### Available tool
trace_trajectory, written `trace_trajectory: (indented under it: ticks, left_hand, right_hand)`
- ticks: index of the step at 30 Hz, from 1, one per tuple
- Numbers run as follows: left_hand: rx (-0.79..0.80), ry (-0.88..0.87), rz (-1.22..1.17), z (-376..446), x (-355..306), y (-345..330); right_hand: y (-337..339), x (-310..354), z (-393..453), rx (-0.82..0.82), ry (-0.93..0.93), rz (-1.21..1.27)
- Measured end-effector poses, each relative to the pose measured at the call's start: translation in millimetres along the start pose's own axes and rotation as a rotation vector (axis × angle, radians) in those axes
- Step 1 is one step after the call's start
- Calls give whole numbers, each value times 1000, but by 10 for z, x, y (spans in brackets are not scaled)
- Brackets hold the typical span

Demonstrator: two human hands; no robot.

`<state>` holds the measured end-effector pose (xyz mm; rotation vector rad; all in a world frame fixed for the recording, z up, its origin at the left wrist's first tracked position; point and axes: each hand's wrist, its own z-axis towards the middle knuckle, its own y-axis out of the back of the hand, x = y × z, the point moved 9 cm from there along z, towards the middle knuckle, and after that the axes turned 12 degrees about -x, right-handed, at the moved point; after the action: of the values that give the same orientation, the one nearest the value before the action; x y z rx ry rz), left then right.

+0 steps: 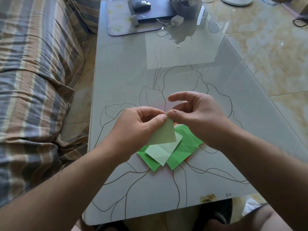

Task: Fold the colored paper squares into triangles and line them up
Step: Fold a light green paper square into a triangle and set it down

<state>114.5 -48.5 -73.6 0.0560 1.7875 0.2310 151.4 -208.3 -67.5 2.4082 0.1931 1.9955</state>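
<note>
A pale green paper square [164,133] hangs in the air above the table, held by its top corner. My left hand [140,125] pinches that corner between thumb and fingers. My right hand [195,112] pinches the same corner from the right, its index finger raised. Below them a pile of papers lies on the glass table [150,77]: a light green creased sheet [163,151] on top of several bright green sheets [181,152], with a sliver of orange paper [187,158] showing at the pile's right edge.
A striped sofa [33,80] runs along the table's left side. At the far end lie a mat [120,17], a dark laptop [155,12] with a mouse [141,5] on it, and a white charger [177,20]. The table's near edge is at the bottom.
</note>
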Motion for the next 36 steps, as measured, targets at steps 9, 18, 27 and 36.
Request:
trace_trajectory:
  ticks: [9, 18, 27, 36]
  left_hand:
    - [-32, -107, 108, 26, -56, 51]
    - [-83, -144, 74, 68, -62, 90]
    - [-92, -36, -47, 110, -29, 67]
    - [-102, -48, -17, 131, -66, 76]
  right_hand:
    - [-4, 3, -7, -46, 53, 24]
    - [-133, -90, 31, -2, -36, 143]
    - [-136, -38, 93, -14, 4, 86]
    - [-113, -8, 102, -15, 17, 13]
